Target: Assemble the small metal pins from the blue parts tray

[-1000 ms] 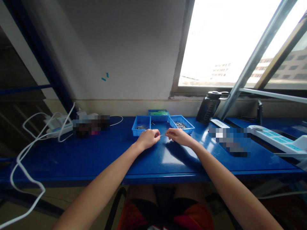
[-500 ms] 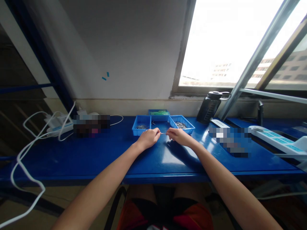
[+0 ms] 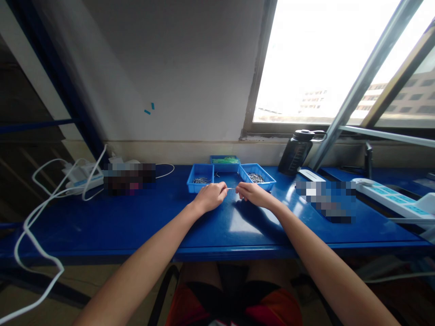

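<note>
A thin, short metallic piece (image 3: 231, 189) spans the small gap between my hands, too small to name more exactly. My left hand (image 3: 211, 197) pinches its left end between thumb and fingers. On the other end, my right hand (image 3: 252, 194) is closed with its fingertips together. Just beyond the hands stand a left blue bin (image 3: 190, 182) and a right blue bin (image 3: 271, 182), each with a heap of small metal pin-like parts. Behind them is a back blue bin (image 3: 224, 168) with green pieces in it. A few loose pins (image 3: 216, 174) lie between the bins.
On the blue table (image 3: 136, 226), a black bottle (image 3: 295, 153) stands at the back right. A white power strip (image 3: 394, 197) lies far right, and another with white cables (image 3: 83, 180) lies left. Blurred-out items sit on both sides. A metal bar (image 3: 367, 81) slants across the window.
Almost nothing differs. Both hands stay in the same place with the thin piece between them; the view has shifted only slightly.
</note>
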The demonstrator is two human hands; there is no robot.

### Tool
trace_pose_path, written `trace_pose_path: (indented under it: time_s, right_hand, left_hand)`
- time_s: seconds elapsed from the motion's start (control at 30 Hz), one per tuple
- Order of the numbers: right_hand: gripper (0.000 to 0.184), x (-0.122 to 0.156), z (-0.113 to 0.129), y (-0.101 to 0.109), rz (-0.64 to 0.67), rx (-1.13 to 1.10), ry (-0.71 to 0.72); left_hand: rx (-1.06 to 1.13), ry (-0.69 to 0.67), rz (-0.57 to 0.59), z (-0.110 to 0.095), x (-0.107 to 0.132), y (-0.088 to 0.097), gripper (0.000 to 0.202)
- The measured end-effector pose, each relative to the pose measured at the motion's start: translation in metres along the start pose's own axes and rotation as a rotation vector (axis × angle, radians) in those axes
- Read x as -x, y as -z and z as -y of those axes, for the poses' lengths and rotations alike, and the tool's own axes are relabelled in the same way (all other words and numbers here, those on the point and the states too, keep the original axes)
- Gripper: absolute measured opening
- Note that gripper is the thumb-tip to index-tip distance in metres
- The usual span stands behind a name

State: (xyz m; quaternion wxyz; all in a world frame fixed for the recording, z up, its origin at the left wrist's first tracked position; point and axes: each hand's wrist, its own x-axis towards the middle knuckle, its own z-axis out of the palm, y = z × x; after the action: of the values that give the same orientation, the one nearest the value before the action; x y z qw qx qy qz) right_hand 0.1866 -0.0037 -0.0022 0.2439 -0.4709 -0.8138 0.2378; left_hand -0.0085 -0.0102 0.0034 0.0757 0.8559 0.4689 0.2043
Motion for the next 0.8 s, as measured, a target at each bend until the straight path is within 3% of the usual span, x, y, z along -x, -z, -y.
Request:
trace_pose_path:
  time_s: [0.27,0.57,0.8]
  right_hand:
    - [0.024,-0.0003,-0.004,-0.0023,0.011,0.002,0.019]
    - [0.03,0.0015,0.0019,-0.0031,0.072,-0.132,0.054]
    - [0.031,0.0026,0.0025,-0.0046,0.094,-0.094,0.041]
  left_hand:
    - [-0.004,0.041,-0.013,-0.0011,-0.0001,0.0008,0.037]
    - [0.202,-0.168,-0.089,0.002,-0.0054,-0.004,0.026]
    - [0.253,-0.173,-0.067,-0.002,-0.0025,-0.0027,0.02]
